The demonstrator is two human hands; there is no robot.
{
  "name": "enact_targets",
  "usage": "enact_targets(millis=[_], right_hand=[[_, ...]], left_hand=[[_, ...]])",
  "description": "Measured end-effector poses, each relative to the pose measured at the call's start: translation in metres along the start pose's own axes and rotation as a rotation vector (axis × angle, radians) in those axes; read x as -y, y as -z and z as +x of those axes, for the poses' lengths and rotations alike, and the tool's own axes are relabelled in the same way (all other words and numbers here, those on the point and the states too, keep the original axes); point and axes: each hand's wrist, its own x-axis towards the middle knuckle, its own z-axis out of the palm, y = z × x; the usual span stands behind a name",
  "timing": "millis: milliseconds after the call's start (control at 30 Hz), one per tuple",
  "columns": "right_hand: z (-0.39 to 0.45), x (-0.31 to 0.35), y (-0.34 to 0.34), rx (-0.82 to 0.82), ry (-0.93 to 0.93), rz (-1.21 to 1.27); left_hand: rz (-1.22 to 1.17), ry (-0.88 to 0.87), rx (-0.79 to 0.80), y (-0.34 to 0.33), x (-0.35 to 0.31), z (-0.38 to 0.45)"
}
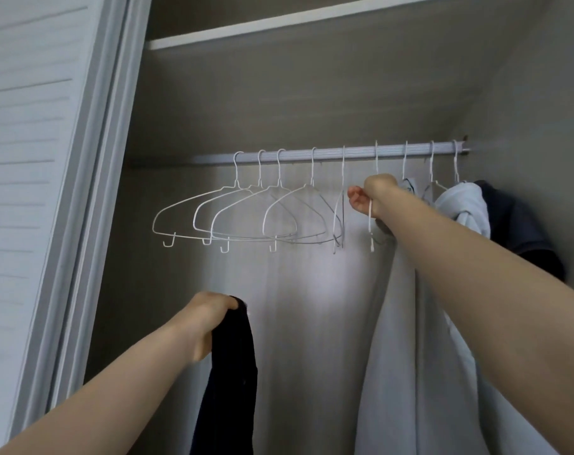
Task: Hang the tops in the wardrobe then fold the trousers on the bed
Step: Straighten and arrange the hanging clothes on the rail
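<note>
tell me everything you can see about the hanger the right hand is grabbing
The white hanger looks like thin coated wire, with a small hook at its lower tip. Its top hook sits over the wardrobe rail, and it hangs almost edge-on to the camera, bare, between the empty hangers and a pale garment. The right hand grips it just below the neck, hiding part of the frame.

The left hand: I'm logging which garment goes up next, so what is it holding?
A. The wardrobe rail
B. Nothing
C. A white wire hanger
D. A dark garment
D: the left hand has its grip closed round the top of a dark garment that hangs down from it, while the right hand is up at a white wire hanger on the rail.
</note>
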Motion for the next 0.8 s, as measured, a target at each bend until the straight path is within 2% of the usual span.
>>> enact_targets(millis=[100, 200, 367, 433, 533, 667, 800], right_hand=[[-0.001, 0.003, -0.002, -0.034, 0.085, -0.001], [-0.013, 0.001, -0.001, -0.049, 0.232, -0.143], [-0.072, -0.021, 0.009, -0.098, 0.41, -0.254], [-0.116, -0.038, 0.019, -0.072, 0.497, -0.246], [-0.189, -0.071, 0.037, 0.065, 0.634, -0.264], [-0.251, -0.099, 0.052, 0.165, 0.489, -0.33], [-0.284, -0.109, 0.067, 0.063, 0.471, -0.433]], left_hand=[[0.032, 0.023, -0.014, 0.005, 0.002, -0.001], [0.073, 0.055, 0.008, 0.009, 0.004, -0.005], [0.149, 0.059, 0.023, 0.016, 0.007, -0.015], [0.203, 0.001, 0.012, 0.02, 0.009, -0.026], [0.256, -0.09, -0.009, 0.029, 0.011, -0.042], [0.433, -0.268, -0.069, 0.04, 0.018, -0.068], [0.678, -0.392, -0.165, 0.045, 0.033, -0.098]])
